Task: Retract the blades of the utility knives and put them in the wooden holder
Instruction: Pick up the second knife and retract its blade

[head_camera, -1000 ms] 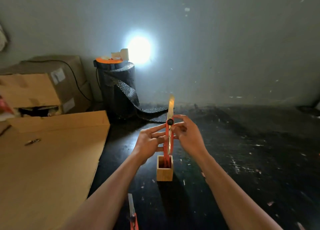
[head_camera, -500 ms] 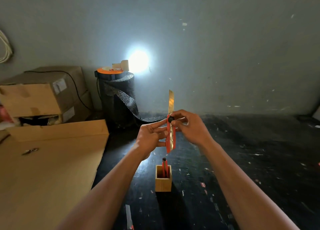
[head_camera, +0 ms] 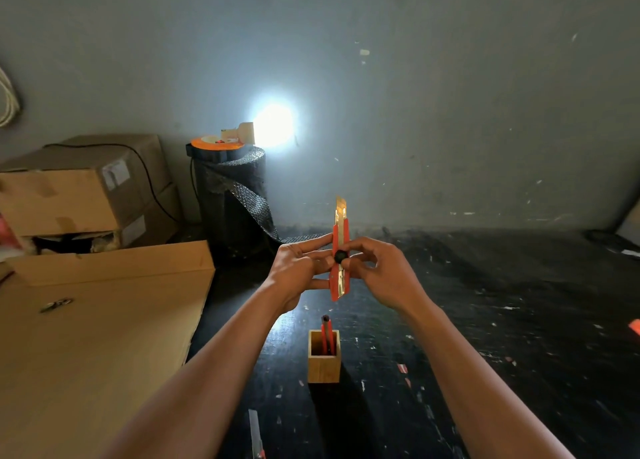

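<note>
Both hands hold a red utility knife point(head_camera: 340, 278) upright above the table. My left hand point(head_camera: 298, 271) grips its body from the left. My right hand point(head_camera: 381, 270) pinches the black slider knob at mid-length. Only a short tip of blade shows above the red body. Below stands the small square wooden holder point(head_camera: 323, 363) with one red knife point(head_camera: 326, 334) upright inside. Another knife point(head_camera: 255, 436) with its blade out lies on the table near the bottom edge, beside my left forearm.
A large cardboard sheet point(head_camera: 97, 347) covers the table's left side, with cardboard boxes point(head_camera: 83, 188) behind it. A black bubble-wrap roll point(head_camera: 230, 195) stands at the back by the wall. A red object point(head_camera: 635, 327) lies at the right edge of the dark table point(head_camera: 485, 302).
The knife has been lifted higher above the holder. The slider knob has moved down the body and the long exposed blade has drawn in to a short tip.
</note>
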The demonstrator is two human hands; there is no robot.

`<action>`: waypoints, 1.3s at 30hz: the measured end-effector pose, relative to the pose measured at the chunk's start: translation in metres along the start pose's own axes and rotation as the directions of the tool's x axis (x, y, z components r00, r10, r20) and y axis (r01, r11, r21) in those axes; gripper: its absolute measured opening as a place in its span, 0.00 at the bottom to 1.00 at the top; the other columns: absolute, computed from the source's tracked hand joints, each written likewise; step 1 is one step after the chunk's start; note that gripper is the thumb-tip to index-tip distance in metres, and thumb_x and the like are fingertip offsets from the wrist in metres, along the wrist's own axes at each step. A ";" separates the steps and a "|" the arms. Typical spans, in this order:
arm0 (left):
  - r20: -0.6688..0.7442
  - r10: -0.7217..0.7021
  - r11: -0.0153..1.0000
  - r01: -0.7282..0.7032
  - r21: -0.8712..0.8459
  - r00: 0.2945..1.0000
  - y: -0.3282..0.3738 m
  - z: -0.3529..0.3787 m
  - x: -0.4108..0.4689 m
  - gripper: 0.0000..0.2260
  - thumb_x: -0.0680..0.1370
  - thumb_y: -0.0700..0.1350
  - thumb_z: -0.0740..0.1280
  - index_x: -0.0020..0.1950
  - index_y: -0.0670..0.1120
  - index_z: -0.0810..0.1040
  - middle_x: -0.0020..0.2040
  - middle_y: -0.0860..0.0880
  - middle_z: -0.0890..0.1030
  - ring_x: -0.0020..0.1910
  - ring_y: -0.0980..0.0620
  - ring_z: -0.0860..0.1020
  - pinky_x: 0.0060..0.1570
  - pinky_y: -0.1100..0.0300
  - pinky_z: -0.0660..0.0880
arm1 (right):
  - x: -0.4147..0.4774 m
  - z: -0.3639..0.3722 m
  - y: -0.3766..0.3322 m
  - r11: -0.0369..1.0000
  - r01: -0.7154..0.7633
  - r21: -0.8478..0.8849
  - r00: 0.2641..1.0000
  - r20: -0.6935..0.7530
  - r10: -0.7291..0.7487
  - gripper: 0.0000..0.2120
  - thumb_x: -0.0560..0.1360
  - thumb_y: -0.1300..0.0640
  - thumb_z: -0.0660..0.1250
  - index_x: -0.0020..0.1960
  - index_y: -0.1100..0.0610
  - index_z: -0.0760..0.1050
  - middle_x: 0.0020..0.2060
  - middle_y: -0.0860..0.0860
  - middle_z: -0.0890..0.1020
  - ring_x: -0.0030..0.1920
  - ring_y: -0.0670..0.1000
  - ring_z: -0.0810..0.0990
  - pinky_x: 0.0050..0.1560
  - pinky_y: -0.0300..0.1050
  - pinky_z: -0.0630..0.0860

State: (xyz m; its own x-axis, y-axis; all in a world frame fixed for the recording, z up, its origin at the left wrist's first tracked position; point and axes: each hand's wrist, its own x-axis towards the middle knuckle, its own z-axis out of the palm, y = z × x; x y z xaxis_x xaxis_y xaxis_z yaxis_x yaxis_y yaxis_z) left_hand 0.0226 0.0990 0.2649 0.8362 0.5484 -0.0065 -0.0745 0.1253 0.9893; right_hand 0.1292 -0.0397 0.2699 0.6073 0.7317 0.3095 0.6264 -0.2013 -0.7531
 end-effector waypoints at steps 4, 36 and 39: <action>0.006 -0.007 1.000 0.008 -0.014 1.000 0.002 0.003 -0.002 0.20 0.79 0.29 0.67 0.68 0.43 0.81 0.55 0.42 0.88 0.51 0.42 0.87 0.40 0.50 0.85 | -0.004 -0.004 -0.002 1.000 -0.008 0.008 1.000 -0.005 0.008 0.11 0.78 0.58 0.71 0.60 0.52 0.82 0.56 0.49 0.85 0.56 0.50 0.84 0.62 0.57 0.80; -0.087 0.150 0.985 -0.141 0.096 0.985 0.011 0.022 -0.019 0.22 0.78 0.27 0.67 0.70 0.43 0.79 0.46 0.50 0.88 0.40 0.51 0.89 0.35 0.60 0.83 | -0.036 0.006 -0.003 0.999 -0.048 -0.020 0.996 -0.073 0.046 0.12 0.77 0.52 0.72 0.59 0.51 0.78 0.57 0.47 0.84 0.57 0.47 0.82 0.61 0.49 0.77; -0.085 0.156 0.985 -0.149 0.087 0.984 0.012 0.026 -0.021 0.22 0.79 0.27 0.67 0.70 0.43 0.79 0.44 0.51 0.88 0.40 0.51 0.89 0.35 0.61 0.83 | -0.037 0.005 -0.004 0.999 -0.039 -0.004 0.996 -0.084 0.039 0.13 0.77 0.50 0.73 0.59 0.50 0.75 0.55 0.45 0.84 0.52 0.45 0.81 0.58 0.46 0.77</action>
State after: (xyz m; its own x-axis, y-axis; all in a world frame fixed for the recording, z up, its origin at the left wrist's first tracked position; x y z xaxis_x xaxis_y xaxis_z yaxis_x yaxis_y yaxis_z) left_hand 0.0183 0.0680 0.2806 0.7649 0.6297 0.1360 -0.1507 -0.0304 0.9881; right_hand 0.1022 -0.0628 0.2587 0.6700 0.6661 0.3277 0.6041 -0.2327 -0.7622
